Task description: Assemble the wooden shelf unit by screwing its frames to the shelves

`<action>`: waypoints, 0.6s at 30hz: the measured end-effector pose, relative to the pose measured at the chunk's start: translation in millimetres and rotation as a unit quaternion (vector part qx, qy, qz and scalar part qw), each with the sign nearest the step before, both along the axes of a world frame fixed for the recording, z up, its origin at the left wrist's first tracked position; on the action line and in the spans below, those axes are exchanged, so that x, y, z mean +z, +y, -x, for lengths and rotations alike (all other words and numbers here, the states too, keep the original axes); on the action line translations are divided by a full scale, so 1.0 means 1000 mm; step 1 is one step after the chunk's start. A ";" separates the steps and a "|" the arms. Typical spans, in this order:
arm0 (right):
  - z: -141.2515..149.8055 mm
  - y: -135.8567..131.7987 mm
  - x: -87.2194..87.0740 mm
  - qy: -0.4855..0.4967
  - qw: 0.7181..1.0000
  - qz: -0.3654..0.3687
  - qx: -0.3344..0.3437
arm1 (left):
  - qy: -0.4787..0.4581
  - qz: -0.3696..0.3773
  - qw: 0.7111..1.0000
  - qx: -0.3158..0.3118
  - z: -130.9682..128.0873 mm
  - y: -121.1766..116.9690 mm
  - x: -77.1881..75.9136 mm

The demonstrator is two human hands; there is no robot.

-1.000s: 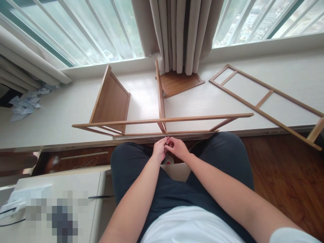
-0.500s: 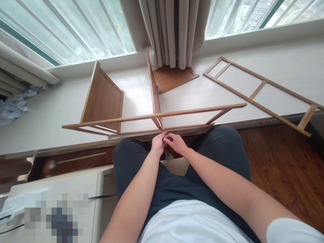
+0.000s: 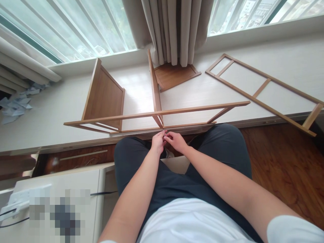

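My left hand [image 3: 158, 141] and my right hand [image 3: 176, 141] meet above my knees, fingers pinched together around something small with a pale glint, too small to name. Just beyond them stands a wooden shelf frame [image 3: 126, 117] on its long edge along the front of the white ledge. One wooden panel [image 3: 104, 94] rises upright from its left part. A second upright panel [image 3: 153, 84] joins it near the middle, straight ahead of my hands. Neither hand visibly grips the frame.
Another wooden panel [image 3: 174, 76] lies flat under the curtain [image 3: 172, 30]. A second ladder-like frame [image 3: 262, 88] rests at right, overhanging the ledge [image 3: 136, 81]. Crumpled paper [image 3: 16, 106] lies far left. A white cabinet [image 3: 88, 182] with a power strip [image 3: 25, 199] stands at my left.
The view has shifted slightly, so the ledge and frames sit a little higher and to the right. My hands stay together, their fingers almost unmoved.
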State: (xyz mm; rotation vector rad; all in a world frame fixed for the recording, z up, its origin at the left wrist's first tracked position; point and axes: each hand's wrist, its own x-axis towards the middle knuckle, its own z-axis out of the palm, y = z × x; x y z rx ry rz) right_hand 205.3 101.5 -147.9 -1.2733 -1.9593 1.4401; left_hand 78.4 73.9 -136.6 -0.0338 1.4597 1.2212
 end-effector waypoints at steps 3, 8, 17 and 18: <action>0.001 0.000 0.000 0.002 1.000 -0.002 0.000 | 0.002 -0.004 1.000 0.001 0.001 0.000 -0.001; 0.002 -0.001 -0.002 0.007 1.000 0.005 -0.002 | 0.007 -0.013 1.000 0.006 0.002 0.000 -0.002; 0.003 -0.001 -0.003 -0.003 1.000 0.007 -0.003 | 0.024 -0.018 1.000 -0.006 0.001 0.002 -0.001; 0.003 -0.001 -0.002 -0.002 1.000 0.008 -0.003 | 0.026 -0.020 0.999 -0.007 0.001 0.002 -0.001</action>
